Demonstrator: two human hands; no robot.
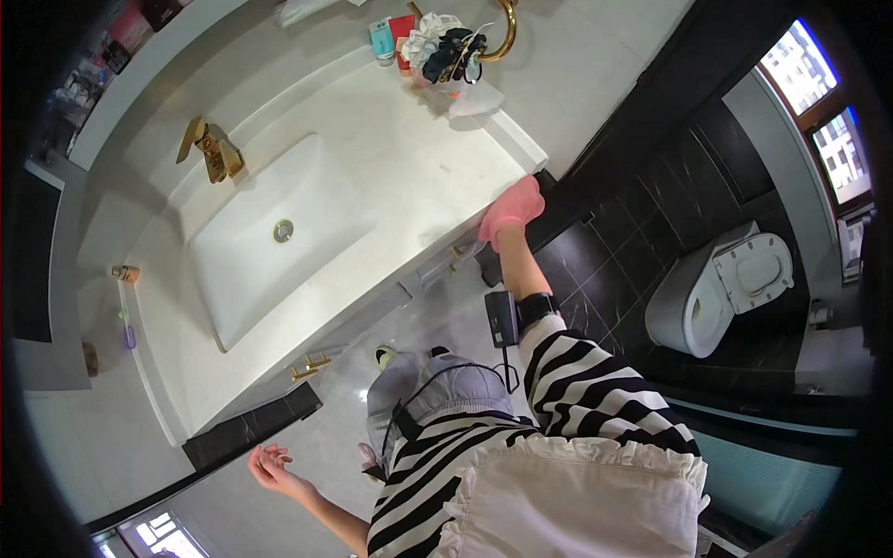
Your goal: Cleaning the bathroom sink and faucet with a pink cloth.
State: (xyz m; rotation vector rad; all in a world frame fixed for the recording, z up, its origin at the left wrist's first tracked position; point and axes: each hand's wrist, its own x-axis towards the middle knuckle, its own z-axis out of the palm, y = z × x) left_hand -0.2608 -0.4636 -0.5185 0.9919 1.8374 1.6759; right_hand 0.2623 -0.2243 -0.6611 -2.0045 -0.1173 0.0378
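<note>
Cloth of a pink colour [523, 195] covers the right hand [506, 221] at the right end of the counter [437, 167], against its front edge near the corner. The fingers are hidden by the pink material, so I cannot tell how tightly they close, and it might be a glove rather than a loose cloth. Just behind the wrist, the forearm wears a black strap [537, 307], with a small black box [502, 319] beside it and a black cable [451, 369] running back across the body.

The left hand [270, 465] is bare, held well apart from the counter, below its front edge in the view, with the fingers loosely bent and the palm free.

A white sink [260, 288] is set into the pale counter, with a round metal drain [284, 231] and a gold tap [212, 153] behind it. Near the far right corner stand a blue-and-white bottle [382, 42] and a red tube [403, 56], next to a dark bunched cloth [451, 56] and a clear plastic bag [476, 99]. A small jar [126, 273] and a purple toothbrush [128, 333] are along the left edge. Gold handles [312, 367] show on the cabinet front below.

To the right, a toilet [679, 312] with its lid raised stands on dark tiles [595, 251], near a window [802, 74]. The person wears a striped top [409, 484], a cream frilled apron [577, 502] and grey trousers [465, 386].
</note>
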